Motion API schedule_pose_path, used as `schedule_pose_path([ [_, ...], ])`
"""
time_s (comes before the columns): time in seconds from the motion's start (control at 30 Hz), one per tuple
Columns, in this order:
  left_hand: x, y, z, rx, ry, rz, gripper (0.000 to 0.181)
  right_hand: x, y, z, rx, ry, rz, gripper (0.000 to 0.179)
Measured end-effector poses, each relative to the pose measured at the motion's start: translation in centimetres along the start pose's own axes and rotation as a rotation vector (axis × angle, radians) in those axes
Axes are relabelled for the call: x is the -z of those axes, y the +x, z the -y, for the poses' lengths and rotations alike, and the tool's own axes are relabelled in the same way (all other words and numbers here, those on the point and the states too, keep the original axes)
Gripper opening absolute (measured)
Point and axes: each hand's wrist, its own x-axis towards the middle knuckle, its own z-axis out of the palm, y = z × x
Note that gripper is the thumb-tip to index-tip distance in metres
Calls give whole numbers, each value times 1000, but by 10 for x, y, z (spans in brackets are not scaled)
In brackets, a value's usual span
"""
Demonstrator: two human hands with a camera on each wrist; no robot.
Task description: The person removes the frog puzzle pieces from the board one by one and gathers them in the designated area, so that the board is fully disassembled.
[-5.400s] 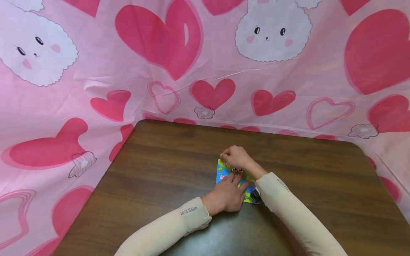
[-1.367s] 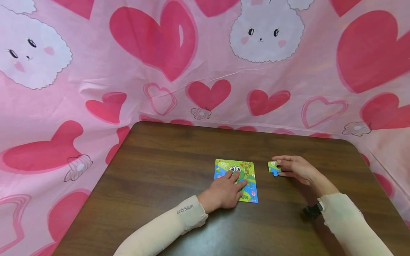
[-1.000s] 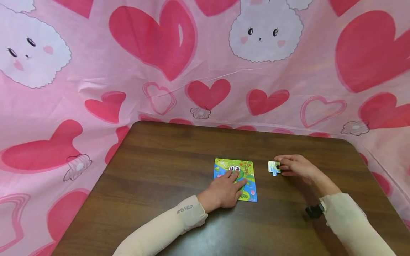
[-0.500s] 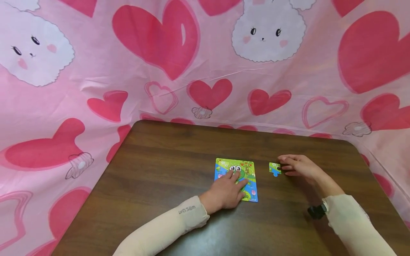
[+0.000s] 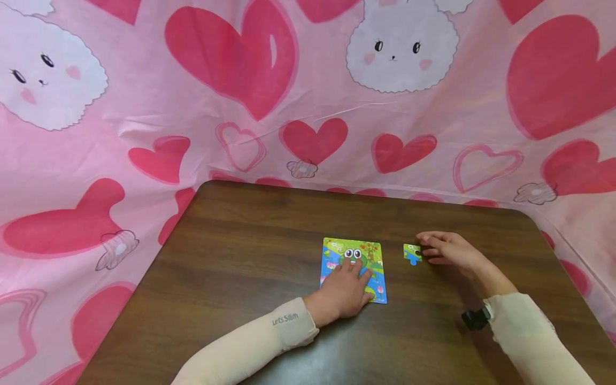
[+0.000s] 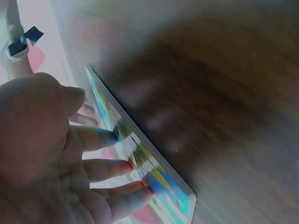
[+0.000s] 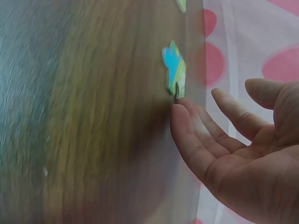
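A square frog jigsaw puzzle (image 5: 377, 267) lies flat on the table. My left hand (image 5: 344, 291) rests on its lower half with fingers spread, hiding much of the frog's body. From the left wrist, the fingertips (image 6: 124, 168) touch the face of the puzzle (image 6: 161, 177). A loose green-and-blue puzzle piece (image 5: 412, 253) lies to the right of the puzzle, a tab toward me. Just right of that piece is my right hand (image 5: 449, 249), fingers loosely bent. The right wrist view puts a fingertip close by the piece (image 7: 175, 70); whether they touch, I cannot tell.
The brown wooden table (image 5: 250, 240) has a rounded far edge. A pink cloth (image 5: 269, 144) with hearts and white animal faces hangs behind it and along the left side. A black strap device (image 5: 475, 318) sits at my right wrist.
My right hand went from the puzzle's upper-left corner to the right with the piece, set it down and let go, drawing slightly back. Lately my left hand shifted a little toward me, uncovering more frog.
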Motion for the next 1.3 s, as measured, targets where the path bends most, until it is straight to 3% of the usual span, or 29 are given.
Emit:
schedule_pose_path([
  [0.4,-2,-2,1,-20,50,-80,62,-14,15,22,47,3,-9,59],
  [0.57,-3,-3,-2,-10,54,-59,65,-26,26,31,61,14,12,57],
  [0.9,-1,-1,-8,30,-40,-12,73,-40,44,38,69,109,70,56],
  [1.3,-3,-3,-7,12,11,-44,70,-59,59,48,90,190,144,53],
])
